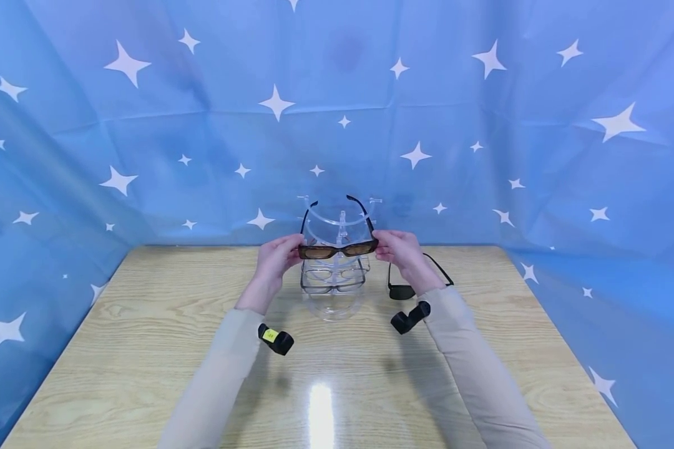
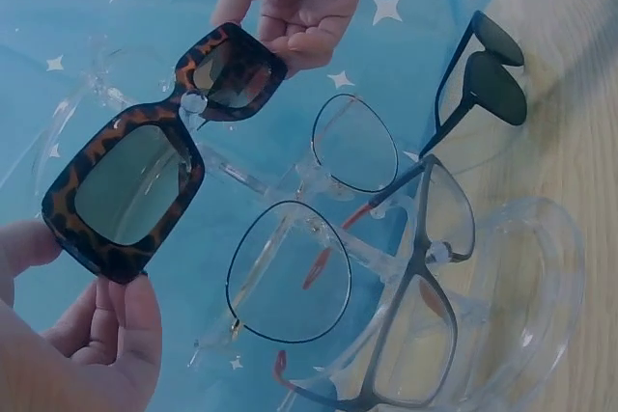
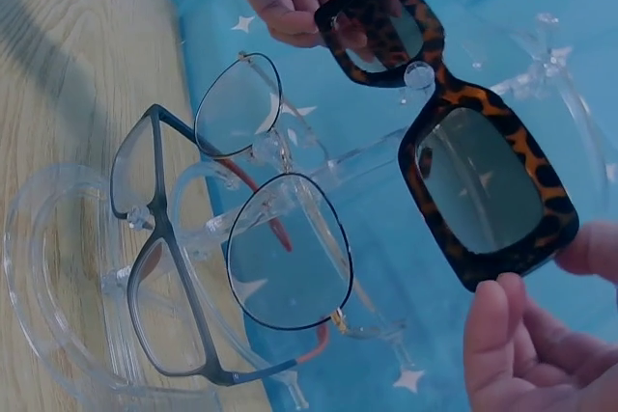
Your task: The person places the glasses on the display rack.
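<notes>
Left hand (image 1: 275, 257), right hand (image 1: 400, 251): fingers pinching opposite ends of tortoiseshell sunglasses (image 1: 338, 251) (earpieces unfolded) at clear stand (image 1: 342, 226). Thin-rimmed glasses (image 3: 290, 248), grey glasses (image 3: 162, 219) lower on stand. Black sunglasses (image 1: 401, 292) on table (image 1: 174, 349).

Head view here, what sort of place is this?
Probably a small staged tabletop set, perhaps for filming or display: a star-patterned blue cloth backdrop hangs behind a wood-grain table, on which a clear eyewear stand holds glasses.

Backdrop (image 1: 337, 137): White four-pointed stars (image 1: 276, 103) dot creased blue cloth.
Bench (image 1: 140, 337): Pale wood grain reflects a bright glare (image 1: 321, 415).
Black sunglasses (image 1: 401, 292): Lie unfolded on the bench.
</notes>
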`<state>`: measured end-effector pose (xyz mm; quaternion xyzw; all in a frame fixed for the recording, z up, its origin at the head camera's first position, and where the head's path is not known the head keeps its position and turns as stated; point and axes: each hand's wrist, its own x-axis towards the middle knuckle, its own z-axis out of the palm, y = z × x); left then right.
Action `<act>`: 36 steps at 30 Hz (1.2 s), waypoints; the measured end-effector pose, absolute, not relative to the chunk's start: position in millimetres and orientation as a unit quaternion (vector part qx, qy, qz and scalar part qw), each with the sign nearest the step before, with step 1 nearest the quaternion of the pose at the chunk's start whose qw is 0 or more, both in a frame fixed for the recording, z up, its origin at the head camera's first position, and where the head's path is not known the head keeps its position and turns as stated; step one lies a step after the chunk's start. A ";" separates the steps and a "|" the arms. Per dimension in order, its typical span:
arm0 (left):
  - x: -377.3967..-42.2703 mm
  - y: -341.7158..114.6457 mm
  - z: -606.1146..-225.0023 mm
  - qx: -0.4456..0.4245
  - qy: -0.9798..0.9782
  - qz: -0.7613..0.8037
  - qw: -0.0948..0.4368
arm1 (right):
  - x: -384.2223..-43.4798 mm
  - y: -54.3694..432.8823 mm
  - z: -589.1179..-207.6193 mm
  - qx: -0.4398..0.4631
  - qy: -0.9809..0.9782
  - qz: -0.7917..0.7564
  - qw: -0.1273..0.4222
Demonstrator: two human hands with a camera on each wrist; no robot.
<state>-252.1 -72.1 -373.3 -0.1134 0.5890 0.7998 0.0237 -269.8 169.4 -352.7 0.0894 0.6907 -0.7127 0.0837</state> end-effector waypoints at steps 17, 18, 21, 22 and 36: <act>-256.0 -66.6 -370.0 -0.146 0.592 0.793 -0.012 | -270.7 166.4 -360.6 0.102 0.731 -0.672 0.058; -256.0 -67.5 -369.8 -0.145 0.594 0.791 -0.006 | -270.4 166.5 -360.0 0.102 0.729 -0.674 0.059; -255.9 -70.0 -369.3 -0.140 0.602 0.786 0.008 | -269.3 167.2 -358.6 0.096 0.728 -0.675 0.069; -255.9 -70.6 -369.1 -0.138 0.602 0.786 0.011 | -268.9 167.7 -358.0 0.093 0.728 -0.676 0.073; -258.5 -71.3 -366.3 -0.139 0.617 0.774 0.004 | -270.9 167.4 -353.0 0.097 0.744 -0.657 0.073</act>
